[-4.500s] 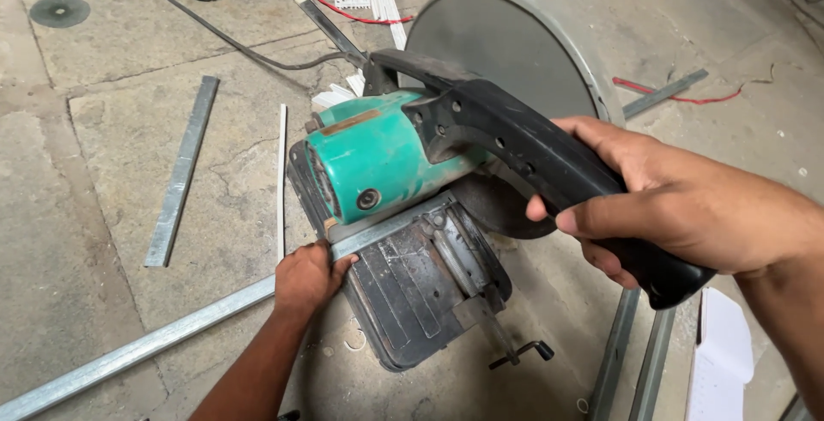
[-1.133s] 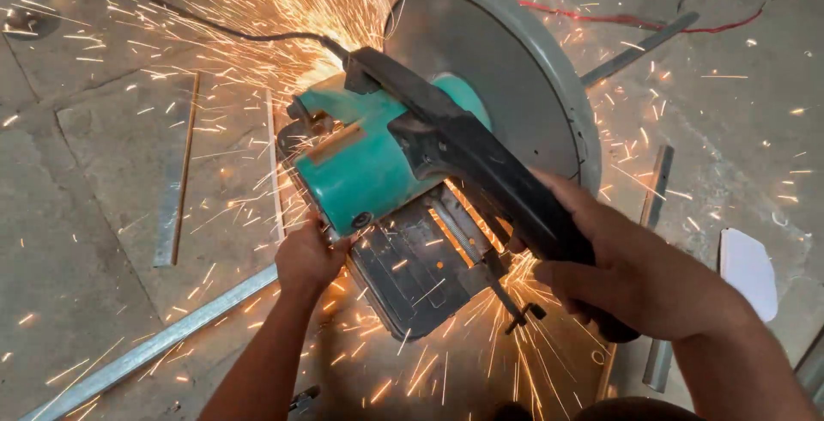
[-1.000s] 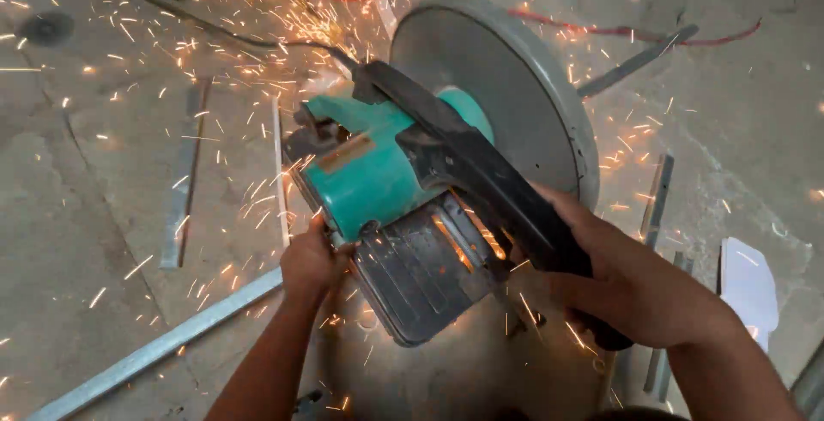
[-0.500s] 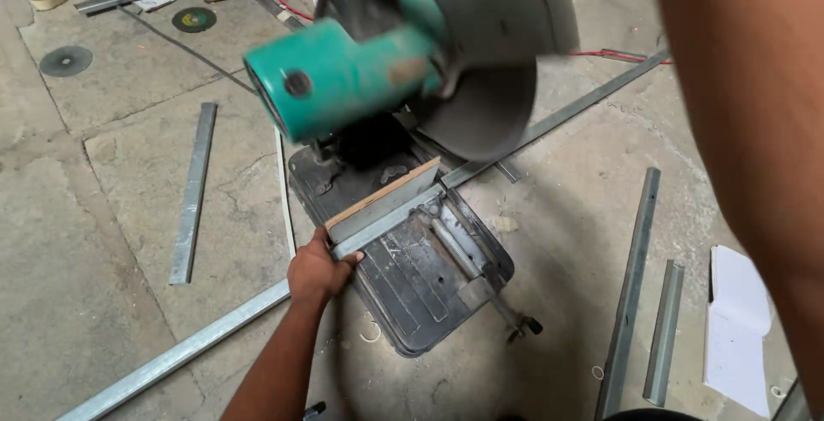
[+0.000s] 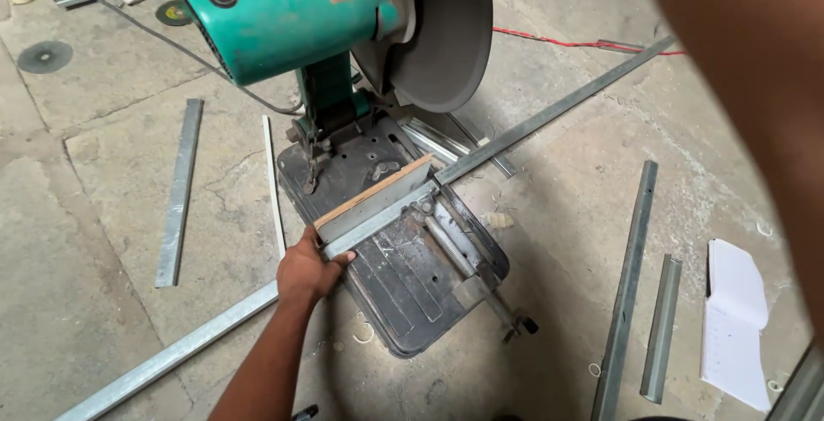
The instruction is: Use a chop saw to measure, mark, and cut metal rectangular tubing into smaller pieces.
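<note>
A: Saw (image 5: 343, 18) stands raised, its green motor housing and grey blade guard lifted well above the black base plate (image 5: 403, 275). Where is the hand?

B: The left hand (image 5: 307, 271) sits at the near-left edge of the base plate, fingers curled onto the long metal channel (image 5: 180, 348) where it meets the vise. Thumb and fingers press the channel down; the grip is closed on it, not spread.

A: And the channel itself?

B: It runs diagonally across the floor, from the lower left, through the clamp beside the wooden fence block (image 5: 373, 193), and out toward the upper right, where its far length (image 5: 558, 108) lies on bare concrete.

A: The other hand?

B: Only a blurred forearm (image 5: 747, 112) fills the right edge of the view. The hand is out of sight, so its grip cannot be told.

A: Room around the base?

B: Left of it lie a flat metal strip (image 5: 178, 189) and a thin white strip (image 5: 273, 185), the latter just beside the plate's edge. To the right there is open concrete, then two short channel pieces (image 5: 631, 284) and a white notebook (image 5: 734, 327), well apart from the saw. A red cable (image 5: 549, 41) crosses behind.
</note>
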